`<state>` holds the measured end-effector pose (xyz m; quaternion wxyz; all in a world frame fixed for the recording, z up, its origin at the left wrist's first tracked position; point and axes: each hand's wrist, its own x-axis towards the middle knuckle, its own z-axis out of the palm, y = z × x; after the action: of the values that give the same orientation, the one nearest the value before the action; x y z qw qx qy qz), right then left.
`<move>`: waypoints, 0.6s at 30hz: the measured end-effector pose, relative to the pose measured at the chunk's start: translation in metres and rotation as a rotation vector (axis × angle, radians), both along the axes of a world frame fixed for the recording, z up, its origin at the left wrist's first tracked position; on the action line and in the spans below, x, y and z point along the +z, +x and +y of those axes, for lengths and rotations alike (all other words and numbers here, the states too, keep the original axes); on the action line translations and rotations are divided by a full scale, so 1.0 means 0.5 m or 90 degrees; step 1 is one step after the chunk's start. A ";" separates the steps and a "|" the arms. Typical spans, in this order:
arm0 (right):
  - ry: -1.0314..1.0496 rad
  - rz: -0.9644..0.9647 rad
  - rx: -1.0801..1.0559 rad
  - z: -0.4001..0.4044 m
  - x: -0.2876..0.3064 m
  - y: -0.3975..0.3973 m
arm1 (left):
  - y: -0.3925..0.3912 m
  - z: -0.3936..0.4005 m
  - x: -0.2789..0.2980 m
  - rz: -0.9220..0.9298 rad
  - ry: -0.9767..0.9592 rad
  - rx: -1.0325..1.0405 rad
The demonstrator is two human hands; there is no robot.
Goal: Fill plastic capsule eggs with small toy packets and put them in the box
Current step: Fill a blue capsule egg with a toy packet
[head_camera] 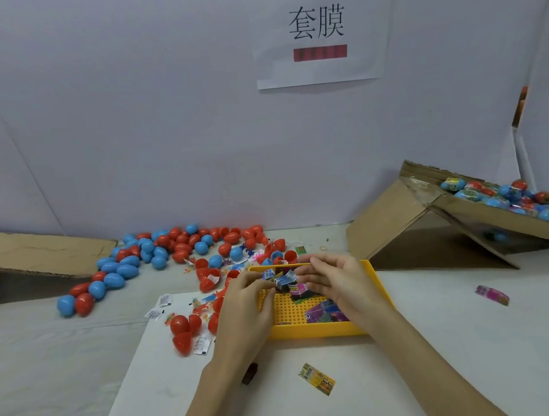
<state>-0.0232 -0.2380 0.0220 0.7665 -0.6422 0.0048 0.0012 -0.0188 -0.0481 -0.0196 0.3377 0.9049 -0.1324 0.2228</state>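
A: What have we got in our fingers right now?

B: Our left hand pinches a small blue printed film sleeve between thumb and fingertips, over the far end of the yellow tray. Our right hand is at three o'clock of it, fingers loosely spread, touching the sleeve's other side. We cannot tell whether the right actually grips it or only steadies it.

A: Why over the tray?

B: Probably so anything that slips lands among the other sleeves lying on the tray's studded floor, not on the white sheet.

A: And the eggs?

B: Closed red and blue capsule eggs lie heaped at ten to eleven o'clock of the tray, well apart from our hands. Open red halves sit just beside the tray at nine o'clock, with small white packets and little toy figures among them, within easy reach of the left hand, we'd judge.

A: Where do finished ones go?

B: The tilted cardboard box at two o'clock holds wrapped eggs; its slant likely keeps them rolling to the back.

A: Anything stray?

B: A yellow sleeve lies at six o'clock, a pink one at three o'clock, both clear of the tray.
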 end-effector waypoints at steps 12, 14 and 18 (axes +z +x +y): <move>-0.084 -0.034 0.020 0.005 -0.023 0.002 | 0.027 0.013 0.038 0.126 -0.328 0.069; -0.085 -0.030 0.024 0.006 -0.022 0.003 | 0.068 0.035 0.053 0.121 -0.342 0.128; -0.088 -0.028 0.029 0.006 -0.023 0.003 | 0.167 0.089 0.072 0.105 -0.117 0.185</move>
<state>-0.0217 -0.2351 0.0106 0.7200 -0.6934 -0.0267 0.0044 0.0649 -0.0039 0.0164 0.3930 0.8949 0.0486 0.2057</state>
